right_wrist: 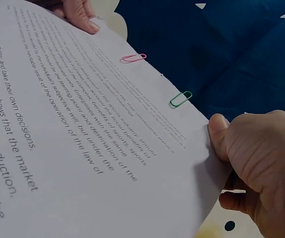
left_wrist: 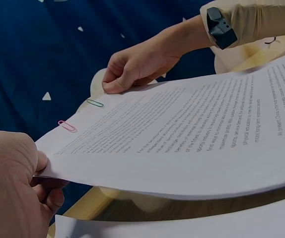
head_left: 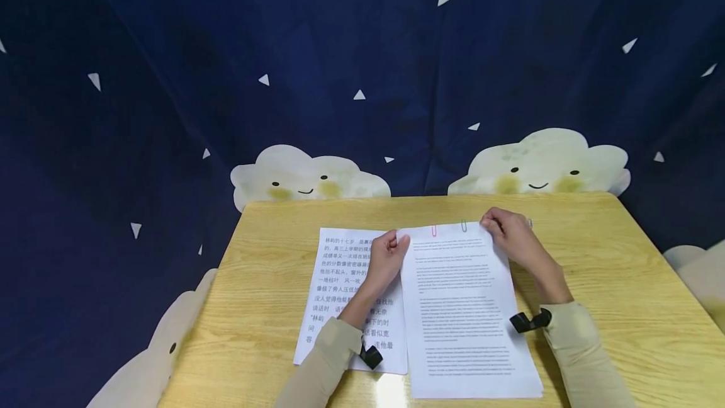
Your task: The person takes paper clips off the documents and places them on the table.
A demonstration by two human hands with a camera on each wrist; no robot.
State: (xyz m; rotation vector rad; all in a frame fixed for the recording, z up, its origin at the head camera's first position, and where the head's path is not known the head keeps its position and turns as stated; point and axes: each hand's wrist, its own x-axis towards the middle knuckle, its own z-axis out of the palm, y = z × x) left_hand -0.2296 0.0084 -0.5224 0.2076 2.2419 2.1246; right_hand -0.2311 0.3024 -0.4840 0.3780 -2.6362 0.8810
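Note:
A stack of printed paper sheets (head_left: 461, 307) is pinched at its two top corners. My left hand (head_left: 388, 258) grips the top left corner, thumb on top and fingers beneath, as the left wrist view shows. At the top right corner, my right hand (head_left: 512, 238) pinches the sheets the same way. A pink paper clip (left_wrist: 67, 126) and a green paper clip (right_wrist: 181, 99) sit on the top edge between the hands. The stack's top end is raised, with a gap under its side in the left wrist view.
A second paper (head_left: 340, 294) with large Chinese print lies on the wooden table (head_left: 260, 269), left of the stack and partly under my left forearm. Behind the table hangs a dark blue curtain (head_left: 351, 36) with white triangles and smiling clouds.

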